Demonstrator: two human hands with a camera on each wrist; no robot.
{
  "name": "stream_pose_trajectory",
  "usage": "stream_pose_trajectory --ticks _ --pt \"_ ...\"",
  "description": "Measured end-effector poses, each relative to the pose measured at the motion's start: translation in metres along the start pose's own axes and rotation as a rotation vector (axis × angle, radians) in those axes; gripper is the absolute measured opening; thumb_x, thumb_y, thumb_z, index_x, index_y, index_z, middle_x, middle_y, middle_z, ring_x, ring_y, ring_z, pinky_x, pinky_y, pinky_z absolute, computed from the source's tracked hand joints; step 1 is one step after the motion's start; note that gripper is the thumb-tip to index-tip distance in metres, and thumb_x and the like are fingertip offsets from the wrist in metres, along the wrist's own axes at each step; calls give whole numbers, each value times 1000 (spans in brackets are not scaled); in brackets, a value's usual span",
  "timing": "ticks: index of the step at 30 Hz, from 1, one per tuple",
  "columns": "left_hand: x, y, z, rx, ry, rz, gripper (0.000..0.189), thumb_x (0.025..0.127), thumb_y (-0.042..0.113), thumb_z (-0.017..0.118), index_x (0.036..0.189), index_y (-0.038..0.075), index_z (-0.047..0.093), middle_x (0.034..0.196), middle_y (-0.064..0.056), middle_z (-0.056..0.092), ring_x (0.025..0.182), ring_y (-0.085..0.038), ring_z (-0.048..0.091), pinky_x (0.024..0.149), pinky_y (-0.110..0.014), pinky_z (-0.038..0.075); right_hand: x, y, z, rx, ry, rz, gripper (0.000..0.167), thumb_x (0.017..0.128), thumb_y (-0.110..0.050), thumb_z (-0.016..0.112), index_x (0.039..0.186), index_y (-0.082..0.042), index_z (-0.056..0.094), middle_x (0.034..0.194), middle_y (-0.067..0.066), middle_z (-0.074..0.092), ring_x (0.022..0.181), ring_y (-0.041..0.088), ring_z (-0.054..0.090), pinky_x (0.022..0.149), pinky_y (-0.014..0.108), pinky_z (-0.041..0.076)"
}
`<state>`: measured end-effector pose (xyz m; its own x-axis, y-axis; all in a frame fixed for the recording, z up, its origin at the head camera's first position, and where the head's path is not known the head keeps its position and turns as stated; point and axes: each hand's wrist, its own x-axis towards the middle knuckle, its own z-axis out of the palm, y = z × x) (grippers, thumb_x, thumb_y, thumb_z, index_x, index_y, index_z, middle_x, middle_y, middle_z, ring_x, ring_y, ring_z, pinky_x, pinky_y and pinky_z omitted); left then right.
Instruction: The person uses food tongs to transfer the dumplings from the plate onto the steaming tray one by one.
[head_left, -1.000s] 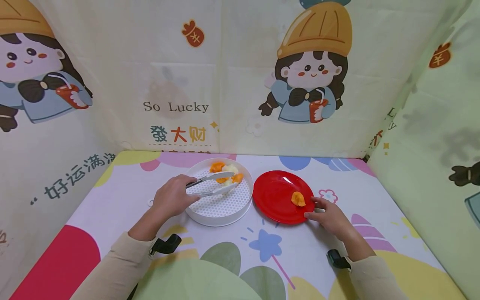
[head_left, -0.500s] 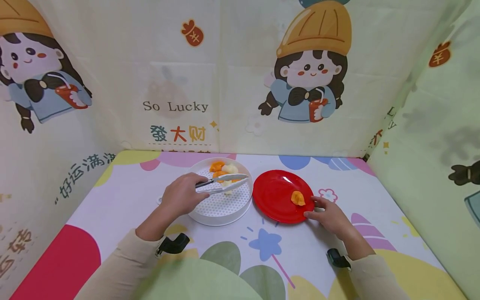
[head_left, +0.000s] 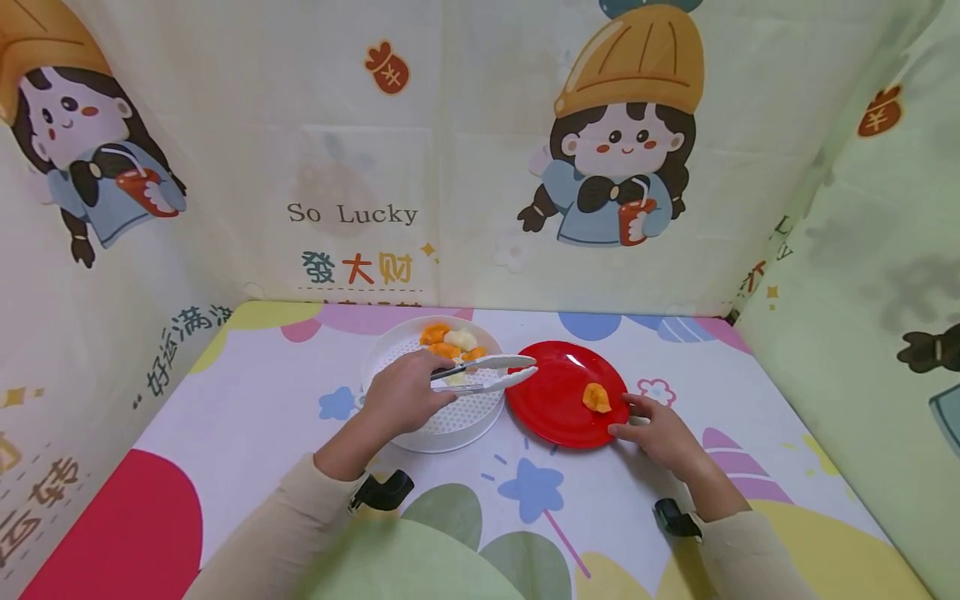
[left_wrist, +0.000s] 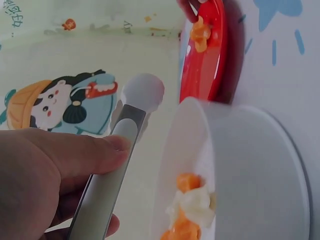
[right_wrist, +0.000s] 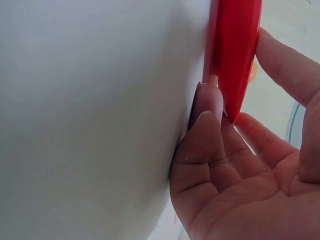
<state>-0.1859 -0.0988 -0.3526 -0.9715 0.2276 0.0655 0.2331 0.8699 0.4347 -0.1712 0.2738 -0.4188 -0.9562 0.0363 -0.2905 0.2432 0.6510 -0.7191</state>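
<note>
My left hand (head_left: 405, 393) grips a pair of tongs (head_left: 495, 361) above a white round steamer basket (head_left: 457, 437) with a holed base. The tong tips are spread and overlap the left edge of a red plate (head_left: 555, 425) in the head view; nothing shows between them. Several orange and white dumplings lie in the basket, among them an orange dumpling (head_left: 434, 334) and a white dumpling (head_left: 461, 338). One orange dumpling (head_left: 596, 397) sits on the plate's right side. My right hand (head_left: 663, 433) holds the plate's right rim, thumb on one side and fingers beneath it (right_wrist: 207, 105).
Basket and plate stand side by side on a table (head_left: 420, 550) covered with a printed cloth. Printed cloth walls (head_left: 465, 167) rise behind and at both sides. A black wrist camera (head_left: 384, 490) is strapped to the left sleeve, another wrist camera (head_left: 677, 517) to the right.
My left hand has carried the tongs rightward, from over the dumplings in the basket to the plate's left edge. The right hand and the plate have stayed put.
</note>
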Motion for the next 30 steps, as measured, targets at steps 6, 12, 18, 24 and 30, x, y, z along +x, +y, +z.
stream_pose_trajectory --ticks 6,12,18,24,30 --pt "7 15 14 -15 -29 38 44 83 28 82 125 15 72 119 -3 67 101 -20 58 80 -39 55 2 2 1 -2 2 -4 86 84 -31 81 152 -1 36 144 29 42 122 45 46 83 43 58" --pt "16 32 29 -9 -75 55 48 82 29 83 126 16 70 112 -1 67 95 -17 57 71 -34 56 3 2 0 -5 7 1 86 84 -31 81 151 -1 37 143 30 43 121 45 48 83 43 58" --pt "24 47 43 6 -78 95 55 79 31 85 128 14 68 112 -2 66 98 -16 58 72 -33 58 2 2 2 -1 7 -1 85 85 -31 80 151 0 36 144 30 42 122 46 47 83 43 58" --pt "32 57 53 28 -99 101 59 78 31 86 130 11 66 114 -4 63 99 -17 56 70 -30 58 1 2 1 -6 9 -6 86 85 -31 80 152 -1 36 144 30 42 121 45 47 82 43 58" --pt "42 63 62 36 -135 77 63 77 32 87 132 12 65 115 -4 62 102 -18 56 69 -29 58 1 2 1 -9 7 -13 86 84 -32 80 152 -1 36 145 29 42 123 46 46 82 43 58"
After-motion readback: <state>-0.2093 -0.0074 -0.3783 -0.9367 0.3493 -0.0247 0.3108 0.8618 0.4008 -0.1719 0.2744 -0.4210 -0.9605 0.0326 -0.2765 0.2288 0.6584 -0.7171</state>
